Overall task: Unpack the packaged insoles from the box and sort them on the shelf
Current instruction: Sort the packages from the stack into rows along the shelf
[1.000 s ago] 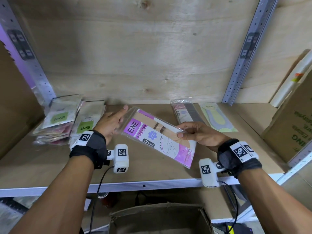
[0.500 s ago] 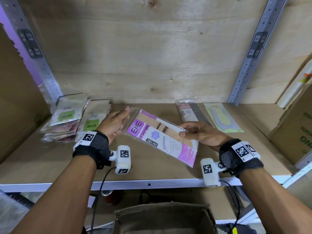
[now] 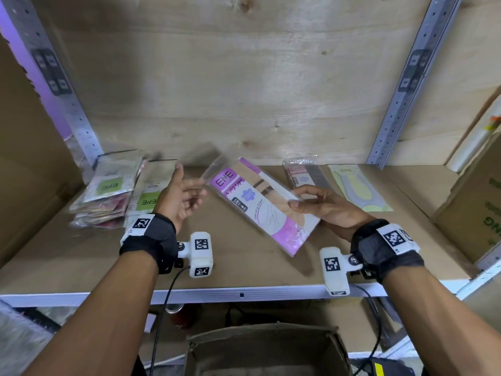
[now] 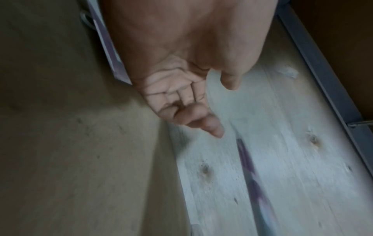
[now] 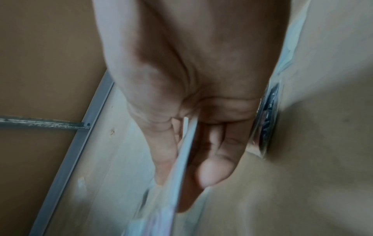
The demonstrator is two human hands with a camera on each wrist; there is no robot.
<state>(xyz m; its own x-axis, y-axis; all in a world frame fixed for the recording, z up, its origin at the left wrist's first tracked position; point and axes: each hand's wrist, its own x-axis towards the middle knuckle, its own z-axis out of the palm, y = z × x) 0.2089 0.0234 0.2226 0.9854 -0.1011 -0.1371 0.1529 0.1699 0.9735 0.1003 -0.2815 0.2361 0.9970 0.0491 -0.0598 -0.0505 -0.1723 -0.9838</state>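
Now left hand has released the purple insole pack.

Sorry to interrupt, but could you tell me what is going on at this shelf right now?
A person is sorting packaged insoles onto a wooden shelf. The right hand pinches a purple-labelled pack above the board, while the left hand is open beside it, holding nothing. Green-labelled packs are stacked at the left, two more packs lie at the back, and an open cardboard box sits below.
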